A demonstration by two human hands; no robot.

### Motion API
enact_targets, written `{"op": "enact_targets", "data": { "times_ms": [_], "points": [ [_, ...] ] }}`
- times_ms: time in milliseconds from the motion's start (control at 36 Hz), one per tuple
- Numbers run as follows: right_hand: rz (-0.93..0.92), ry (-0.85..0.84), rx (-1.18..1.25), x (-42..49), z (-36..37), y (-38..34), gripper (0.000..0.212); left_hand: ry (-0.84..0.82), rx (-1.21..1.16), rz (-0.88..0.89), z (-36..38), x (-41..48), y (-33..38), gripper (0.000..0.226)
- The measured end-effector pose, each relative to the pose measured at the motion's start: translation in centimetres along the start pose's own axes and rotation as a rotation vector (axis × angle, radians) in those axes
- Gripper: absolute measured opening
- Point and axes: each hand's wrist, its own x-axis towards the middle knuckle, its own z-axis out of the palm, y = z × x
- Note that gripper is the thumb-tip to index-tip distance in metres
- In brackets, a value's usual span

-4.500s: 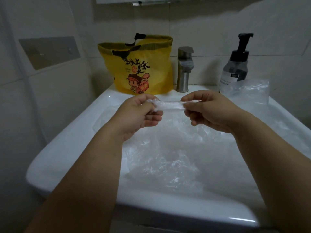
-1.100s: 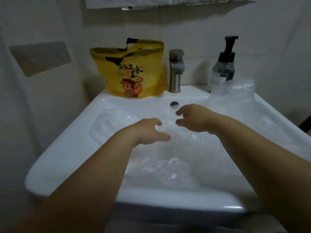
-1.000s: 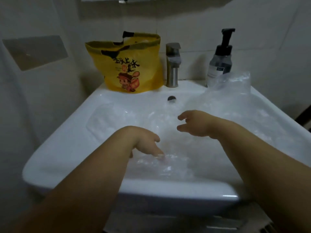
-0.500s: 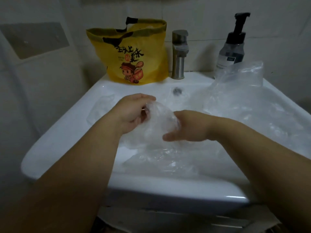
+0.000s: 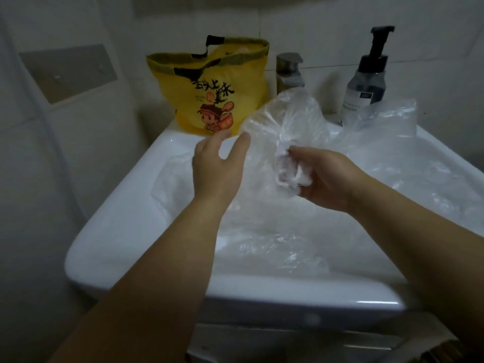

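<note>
- yellow bag [image 5: 209, 100]: black Chinese characters above a cartoon figure; the small print is unreadable.
- pump bottle [image 5: 365, 85]: dark label, text too small to read.
- right hand [image 5: 324, 179]: fingers curled round the bunched neck of the clear plastic bag [image 5: 288, 119]. The bag balloons up above the fist, over the sink [image 5: 117, 231].
- left hand [image 5: 218, 169]: fingers straight and spread, holding nothing, just left of the bag. Cannot tell if it touches the bag.
</note>
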Motion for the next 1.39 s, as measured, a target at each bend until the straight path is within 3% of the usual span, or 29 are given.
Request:
{"op": "enact_targets", "data": {
  "times_ms": [56,139,222,278,389,500,556,611,667,778,861,944,1056,1111,1222,1306,1389],
  "points": [
    [-0.012,-0.078,-0.014,-0.3,0.0,-0.1,0.013,-0.125,-0.198,-0.112,0.0,-0.1,0.5,0.024],
    [0.003,-0.145,-0.096,-0.4,-0.3,0.0,0.020,-0.364,-0.404,-0.308,0.4,0.0,0.5,0.033],
    [0.062,-0.231,-0.197,-0.4,-0.7,0.3,0.016,-0.412,-0.393,-0.322,0.2,-0.2,0.3,0.011],
    [0.082,-0.240,-0.251,-0.2,-0.9,0.7,0.011,-0.399,-0.388,-0.317,0.1,-0.1,0.3,0.009],
    [-0.034,0.062,-0.312,0.5,-1.1,1.3,0.037,-0.399,-0.425,-0.295,0.2,0.0,0.4,0.010],
    [-0.276,0.441,-0.608,0.7,-1.4,1.1,0.062,-0.351,-0.544,-0.315,0.1,0.2,0.6,0.011],
    [-0.412,0.547,-0.798,0.5,-1.4,1.1,0.059,-0.329,-0.533,-0.296,0.2,0.4,0.4,0.015],
    [-0.625,0.606,-0.957,0.0,-1.0,1.1,0.031,-0.310,-0.478,-0.266,0.5,0.4,0.1,0.017],
    [-0.711,0.547,-0.964,-0.4,-0.4,0.8,0.028,-0.303,-0.430,-0.235,0.7,0.4,0.0,0.021],
    [-0.449,0.175,-1.012,-1.0,0.8,1.3,0.046,-0.322,-0.387,-0.223,0.8,0.3,0.3,0.025],
    [-0.431,0.189,-1.143,-0.5,0.5,1.7,0.070,-0.381,-0.289,-0.194,0.6,0.0,0.6,0.020],
    [-0.510,0.205,-1.172,-0.1,0.1,1.2,0.067,-0.376,-0.176,-0.151,0.7,-0.2,0.6,0.022],
    [-0.404,0.079,-1.171,0.5,-0.5,1.2,0.070,-0.381,-0.154,-0.146,0.9,-0.2,0.7,0.016],
    [-0.409,0.042,-1.198,0.7,-0.7,1.4,0.058,-0.417,-0.138,-0.155,0.9,-0.2,0.7,0.016],
    [-0.526,0.049,-1.204,0.7,-0.8,1.2,0.008,-0.496,-0.119,-0.176,0.8,-0.4,0.8,0.020],
    [-0.474,0.103,-1.052,0.7,-0.7,0.8,0.019,-0.391,-0.167,-0.182,0.9,-0.3,1.0,0.019],
    [-0.403,0.135,-0.884,0.7,-0.6,0.4,0.020,-0.340,-0.315,-0.228,0.7,-0.1,1.1,0.051]
  ]
}}
